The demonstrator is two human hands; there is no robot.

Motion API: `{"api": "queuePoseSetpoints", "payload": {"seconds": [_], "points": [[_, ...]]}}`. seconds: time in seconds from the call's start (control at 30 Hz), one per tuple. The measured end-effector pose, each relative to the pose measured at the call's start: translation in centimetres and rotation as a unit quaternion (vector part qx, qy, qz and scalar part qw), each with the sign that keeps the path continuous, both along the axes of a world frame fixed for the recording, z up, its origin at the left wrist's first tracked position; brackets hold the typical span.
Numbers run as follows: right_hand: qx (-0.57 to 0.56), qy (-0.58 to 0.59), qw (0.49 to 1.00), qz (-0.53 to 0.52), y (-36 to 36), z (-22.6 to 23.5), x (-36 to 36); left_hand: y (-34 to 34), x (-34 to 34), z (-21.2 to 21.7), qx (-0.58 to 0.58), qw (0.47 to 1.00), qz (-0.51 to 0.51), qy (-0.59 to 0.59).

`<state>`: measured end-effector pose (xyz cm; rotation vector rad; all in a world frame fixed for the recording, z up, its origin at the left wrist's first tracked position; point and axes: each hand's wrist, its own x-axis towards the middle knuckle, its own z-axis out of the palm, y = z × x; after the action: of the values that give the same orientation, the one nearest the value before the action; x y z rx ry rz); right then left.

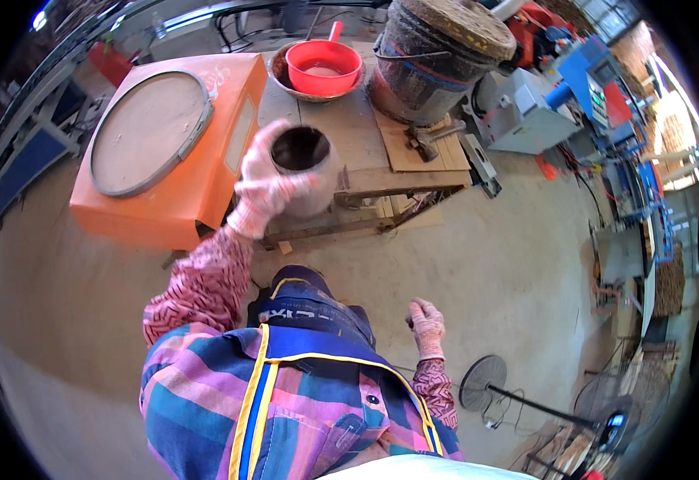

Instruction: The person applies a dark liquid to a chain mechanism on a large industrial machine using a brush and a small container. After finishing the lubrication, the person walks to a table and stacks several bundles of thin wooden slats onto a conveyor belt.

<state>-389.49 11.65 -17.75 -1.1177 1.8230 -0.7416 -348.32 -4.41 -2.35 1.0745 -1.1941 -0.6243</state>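
Note:
My left hand [263, 182], in a pale work glove, grips a round grey clay pot [311, 174] by its rim, holding it up over the front of a low workbench [357, 132]. The pot's dark mouth faces up toward me. My right hand [427, 324], also gloved, hangs at my side above the concrete floor with its fingers loosely curled and nothing visible in it.
An orange box [205, 172] carrying a round grey disc [151, 132] stands at the left. On the bench sit a red scoop in a shallow bowl [323, 67] and a large grey bucket [433, 60]. Machines crowd the right; a fan [483, 382] lies on the floor.

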Motion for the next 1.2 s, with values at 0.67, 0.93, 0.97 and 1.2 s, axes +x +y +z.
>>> {"api": "queuePoseSetpoints", "payload": {"seconds": [0.67, 0.93, 0.97, 1.2], "points": [[0.113, -0.056, 0.986, -0.109, -14.7, -1.7, 2.4, -39.0, 21.5, 6.6, 0.216, 0.848, 0.433, -0.214], [0.153, -0.029, 0.98, -0.124, -19.6, 1.4, 5.2, -45.1, 24.2, -1.3, 0.386, 0.779, 0.475, -0.138], [0.164, -0.03, 0.978, -0.122, -19.9, 1.6, 5.4, -45.7, 23.7, -1.2, 0.407, 0.766, 0.48, -0.13], [0.147, 0.032, 0.987, -0.061, -21.4, 0.6, 5.4, -45.8, 25.7, -3.4, 0.487, 0.699, 0.494, -0.175]]}}
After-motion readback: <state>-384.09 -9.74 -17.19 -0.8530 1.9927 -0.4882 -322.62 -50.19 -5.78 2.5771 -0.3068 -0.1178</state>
